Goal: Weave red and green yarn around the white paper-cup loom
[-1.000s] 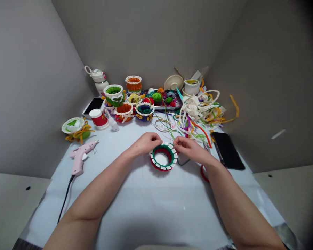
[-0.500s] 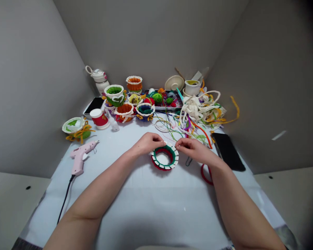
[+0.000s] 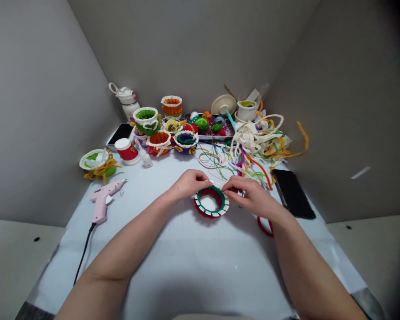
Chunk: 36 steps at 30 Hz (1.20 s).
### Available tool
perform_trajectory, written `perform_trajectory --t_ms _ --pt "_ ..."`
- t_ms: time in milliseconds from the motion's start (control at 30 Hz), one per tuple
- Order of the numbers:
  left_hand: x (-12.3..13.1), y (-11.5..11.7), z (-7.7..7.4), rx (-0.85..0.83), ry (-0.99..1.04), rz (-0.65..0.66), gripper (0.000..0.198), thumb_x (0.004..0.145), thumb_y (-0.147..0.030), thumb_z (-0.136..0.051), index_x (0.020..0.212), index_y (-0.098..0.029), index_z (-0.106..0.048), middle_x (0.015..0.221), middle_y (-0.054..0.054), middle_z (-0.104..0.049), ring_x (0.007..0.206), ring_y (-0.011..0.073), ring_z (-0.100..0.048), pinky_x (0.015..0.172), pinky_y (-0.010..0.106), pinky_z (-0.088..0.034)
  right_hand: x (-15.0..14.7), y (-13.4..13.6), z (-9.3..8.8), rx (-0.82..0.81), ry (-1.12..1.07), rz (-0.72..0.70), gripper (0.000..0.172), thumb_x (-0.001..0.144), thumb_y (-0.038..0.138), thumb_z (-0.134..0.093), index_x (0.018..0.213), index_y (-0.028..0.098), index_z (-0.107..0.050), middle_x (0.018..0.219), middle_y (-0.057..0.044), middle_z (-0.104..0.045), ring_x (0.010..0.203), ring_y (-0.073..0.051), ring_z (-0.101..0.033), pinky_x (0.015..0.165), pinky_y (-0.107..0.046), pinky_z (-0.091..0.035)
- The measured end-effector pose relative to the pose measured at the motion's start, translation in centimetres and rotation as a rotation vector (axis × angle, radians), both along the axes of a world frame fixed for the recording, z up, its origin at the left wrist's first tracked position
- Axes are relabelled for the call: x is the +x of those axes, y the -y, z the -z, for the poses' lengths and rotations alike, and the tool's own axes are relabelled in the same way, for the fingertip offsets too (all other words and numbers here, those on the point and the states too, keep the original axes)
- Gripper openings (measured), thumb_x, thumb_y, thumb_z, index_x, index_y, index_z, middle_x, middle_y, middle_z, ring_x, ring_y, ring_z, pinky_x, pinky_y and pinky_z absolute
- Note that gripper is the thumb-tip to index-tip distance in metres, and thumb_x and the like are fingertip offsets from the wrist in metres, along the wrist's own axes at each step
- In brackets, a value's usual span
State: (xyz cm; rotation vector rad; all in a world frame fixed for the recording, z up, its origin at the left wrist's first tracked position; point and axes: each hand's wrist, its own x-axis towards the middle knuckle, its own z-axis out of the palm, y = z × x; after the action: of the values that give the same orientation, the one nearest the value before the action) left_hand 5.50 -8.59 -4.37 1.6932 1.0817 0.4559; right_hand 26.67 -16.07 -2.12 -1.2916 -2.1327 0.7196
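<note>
A small round cup with white slit strips around its rim sits in the middle of the table, woven with green yarn inside the rim and red below. Its far left rim is pinched between the thumb and fingers of my left hand. My right hand is closed in a pinch at the cup's right rim, on the green yarn, whose loose end shows beside the fingers. The pinched part itself is hidden by my fingertips. Under my right wrist lies a red yarn loop.
A pink glue gun lies on the left, near a red and white paper cup. Finished yarn baskets and a tray of yarn balls stand at the back. Tangled trim and a black phone are on the right.
My right hand has moved slightly left, to the cup's rim, drawing the green strand with it. My left hand stays on the rim.
</note>
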Motion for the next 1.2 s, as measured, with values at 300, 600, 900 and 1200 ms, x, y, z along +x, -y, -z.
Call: perform_trajectory --t_ms 300,600,900,1200 --pt "-0.1 0.0 -0.5 -0.066 0.017 0.007 0.028 0.07 -0.04 -0.066 0.074 -0.012 -0.066 0.066 0.001 -0.059 0.058 0.0087 -0.046 0.056 0.022 -0.037 1.3 -0.2 -0.4 -0.057 0.061 -0.023 0.015 0.089 0.022 -0.053 0.086 0.019 -0.067 0.081 -0.003 -0.066 0.072 -0.015 -0.058 0.066 -0.026 -0.043" --pt "-1.2 -0.6 -0.8 -0.116 -0.017 0.146 0.022 0.072 -0.034 -0.06 0.079 -0.014 -0.064 0.066 -0.001 -0.058 0.057 0.0088 -0.047 0.055 0.022 -0.036 -0.1 -1.0 2.3 -0.186 -0.019 0.015 0.017 0.087 0.022 -0.05 0.088 0.018 -0.067 0.08 -0.002 -0.067 0.071 -0.015 -0.058 0.062 -0.023 -0.043" --pt "0.0 0.2 -1.6 -0.047 0.076 0.185 0.028 0.073 -0.037 -0.066 0.085 -0.012 -0.069 0.082 0.005 -0.069 0.074 0.0134 -0.059 0.069 0.024 -0.046 -1.2 -1.3 3.5 -0.196 -0.124 0.011 0.021 0.089 0.031 -0.051 0.089 0.017 -0.067 0.083 -0.003 -0.069 0.076 -0.017 -0.06 0.067 -0.025 -0.046" --pt "0.2 -0.2 -0.6 0.042 -0.002 0.097 0.024 0.072 -0.034 -0.064 0.078 -0.012 -0.07 0.074 0.004 -0.069 0.068 0.013 -0.058 0.066 0.024 -0.045 0.7 -1.0 1.5 -0.167 -0.028 0.005 0.017 0.09 0.025 -0.052 0.089 0.019 -0.068 0.081 -0.002 -0.068 0.071 -0.014 -0.058 0.065 -0.024 -0.044"
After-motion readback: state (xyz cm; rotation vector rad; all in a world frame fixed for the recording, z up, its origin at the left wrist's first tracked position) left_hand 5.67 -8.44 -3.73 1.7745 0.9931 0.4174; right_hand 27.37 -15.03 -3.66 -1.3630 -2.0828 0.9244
